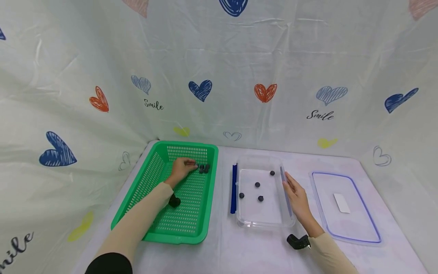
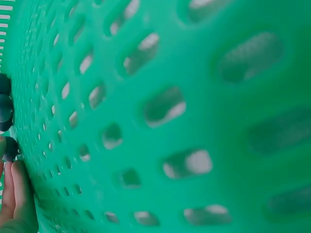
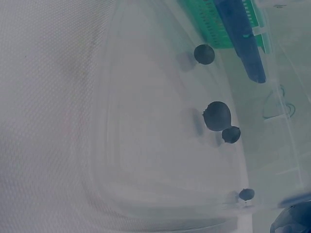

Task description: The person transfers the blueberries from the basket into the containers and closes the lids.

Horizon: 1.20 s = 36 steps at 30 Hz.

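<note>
My left hand [image 1: 180, 170] is inside the green basket [image 1: 213, 190], near its far right corner. Thumb and fingertips pinch a blueberry [image 2: 9, 148], partly covered by the fingers in the left wrist view. Just beyond it, more blueberries [image 1: 204, 168] sit clustered by the basket's right wall. My right hand [image 1: 298, 198] rests against the right side of a clear plastic box [image 1: 265, 223], fingers extended along its blue side flap [image 1: 285, 190]. Several blueberries lie spread over the box floor, one of them [image 3: 217, 116] large in the right wrist view.
Another blue flap [image 1: 234, 189] hangs out along the box's left side. To the right lies a clear lid [image 1: 346, 207] with a blue seal and a white label [image 1: 341, 203]. A heart-printed curtain [image 1: 232, 68] stands behind the white-covered table [image 1: 224, 251].
</note>
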Tool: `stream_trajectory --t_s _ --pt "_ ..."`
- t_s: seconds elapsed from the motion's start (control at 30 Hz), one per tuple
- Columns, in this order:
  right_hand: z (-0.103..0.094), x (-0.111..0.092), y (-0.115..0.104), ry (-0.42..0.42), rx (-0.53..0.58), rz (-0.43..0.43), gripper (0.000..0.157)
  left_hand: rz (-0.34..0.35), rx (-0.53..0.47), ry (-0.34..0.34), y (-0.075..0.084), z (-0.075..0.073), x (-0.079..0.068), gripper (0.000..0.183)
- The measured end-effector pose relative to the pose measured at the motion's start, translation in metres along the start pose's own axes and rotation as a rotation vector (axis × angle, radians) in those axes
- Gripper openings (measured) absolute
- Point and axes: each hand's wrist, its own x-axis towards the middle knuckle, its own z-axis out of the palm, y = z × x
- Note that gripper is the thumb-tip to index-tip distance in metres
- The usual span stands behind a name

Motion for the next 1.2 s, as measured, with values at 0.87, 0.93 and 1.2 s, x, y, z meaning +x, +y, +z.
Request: stream_trajectory --t_s 0.87,0.93,1.2 --pt "0.002 -0.002 -0.007 -0.008 -0.015 0.007 0.056 0.027 0.053 -0.045 0.006 -0.011 0.0 0.021" --pt "0.002 -0.002 -0.007 -0.008 -0.009 0.002 0.056 0.03 0.068 -0.043 0.008 -0.014 0.002 0.021" --pt "0.0 -0.003 -0.004 -0.002 -0.008 -0.003 0.055 0.009 0.081 -0.047 0.012 -0.025 0.004 0.022"
